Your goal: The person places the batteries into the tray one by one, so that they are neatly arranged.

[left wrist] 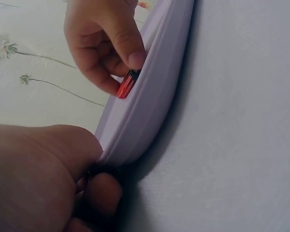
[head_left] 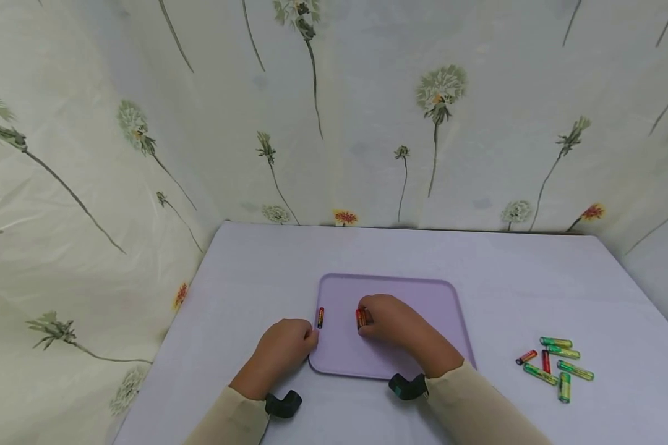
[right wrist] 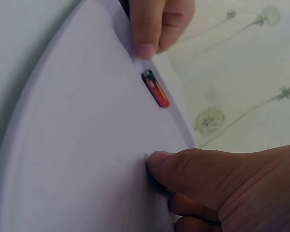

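A lilac tray (head_left: 386, 371) lies on the table. My left hand (head_left: 282, 349) grips its left rim, thumb on top and fingers curled below, as the left wrist view shows (left wrist: 43, 169). A small red-and-black battery (head_left: 320, 317) lies inside the tray along that rim, just beyond the left thumb; the right wrist view shows this battery (right wrist: 155, 89) too. Over the middle of the tray, my right hand (head_left: 398, 324) pinches red batteries (head_left: 361, 318), apparently two, between thumb and fingers. In the right wrist view the fingers of my right hand (right wrist: 217, 183) mostly hide them.
To the right of the tray, several green batteries (head_left: 576, 370) and two red batteries (head_left: 545, 361) lie loose on the white table (head_left: 512, 266). A curtain with dandelion prints (head_left: 362, 123) hangs behind the table and on its left.
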Tool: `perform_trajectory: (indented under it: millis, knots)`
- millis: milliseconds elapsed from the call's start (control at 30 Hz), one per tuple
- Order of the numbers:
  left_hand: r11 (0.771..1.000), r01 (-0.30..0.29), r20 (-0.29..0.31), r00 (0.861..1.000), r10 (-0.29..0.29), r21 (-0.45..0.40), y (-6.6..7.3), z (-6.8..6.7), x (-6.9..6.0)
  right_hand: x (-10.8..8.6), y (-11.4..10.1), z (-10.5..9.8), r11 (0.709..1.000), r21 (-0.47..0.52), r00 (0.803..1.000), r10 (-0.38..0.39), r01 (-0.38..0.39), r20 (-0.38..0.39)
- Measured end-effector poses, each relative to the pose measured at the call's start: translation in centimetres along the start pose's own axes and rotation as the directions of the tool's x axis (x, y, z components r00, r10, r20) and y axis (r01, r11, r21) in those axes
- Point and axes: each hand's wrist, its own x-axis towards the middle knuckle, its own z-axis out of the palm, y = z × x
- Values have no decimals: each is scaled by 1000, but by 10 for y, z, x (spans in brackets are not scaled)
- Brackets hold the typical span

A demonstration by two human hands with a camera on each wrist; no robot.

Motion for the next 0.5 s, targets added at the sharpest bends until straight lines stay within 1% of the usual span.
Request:
perform_trajectory:
  millis: [300,500]
  knots:
    - [1000,3,12,1000,-3,-2,1,-1,1,18,-25,14,1000,12,1000,20,-20,-15]
    - [1000,-20,-11,1000,21,12,-1,1,1,26,-39,18,1000,8,1000,10,-10,-16]
